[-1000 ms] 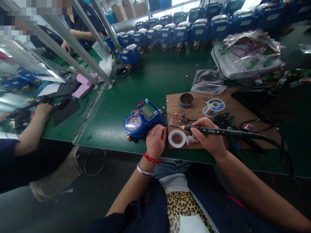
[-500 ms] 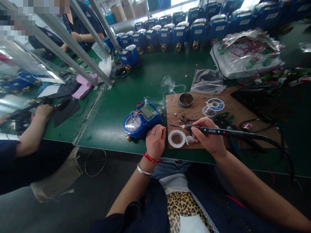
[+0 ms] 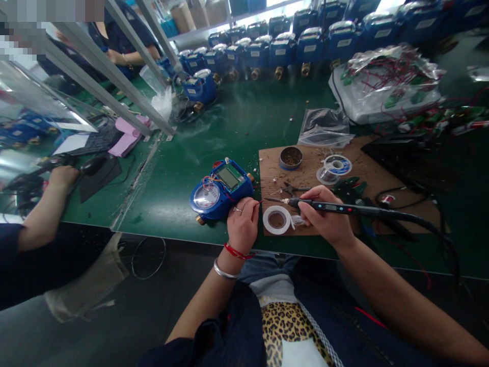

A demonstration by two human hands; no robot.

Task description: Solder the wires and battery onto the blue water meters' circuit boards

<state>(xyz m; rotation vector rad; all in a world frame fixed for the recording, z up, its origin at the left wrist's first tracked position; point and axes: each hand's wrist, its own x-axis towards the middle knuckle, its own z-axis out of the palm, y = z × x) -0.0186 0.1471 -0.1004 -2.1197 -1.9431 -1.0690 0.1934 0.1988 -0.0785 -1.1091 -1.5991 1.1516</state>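
My right hand (image 3: pixel 324 216) is closed around a black soldering iron (image 3: pixel 336 206), its tip pointing left. The tip is close to a thin red wire (image 3: pixel 261 201) pinched in my left hand (image 3: pixel 243 220); whether they touch I cannot tell. Left of that hand lies a blue water meter (image 3: pixel 217 193) with a small display and a round dial, loose coloured wires showing on top. A roll of white tape (image 3: pixel 276 220) sits just below the iron's tip on a brown board (image 3: pixel 273 155).
On the board are a round tin (image 3: pixel 291 158), a solder spool (image 3: pixel 337 165) and pliers (image 3: pixel 349 188). Blue meters (image 3: pixel 281 48) line the back. Bagged wired parts (image 3: pixel 393 76) stand at the back right. Another person's hand (image 3: pixel 63 178) is at the left, near a mouse (image 3: pixel 93 164).
The smoke above the meter has thinned and drifted left. My hands and the iron keep nearly the same position; the whole view has shifted slightly.
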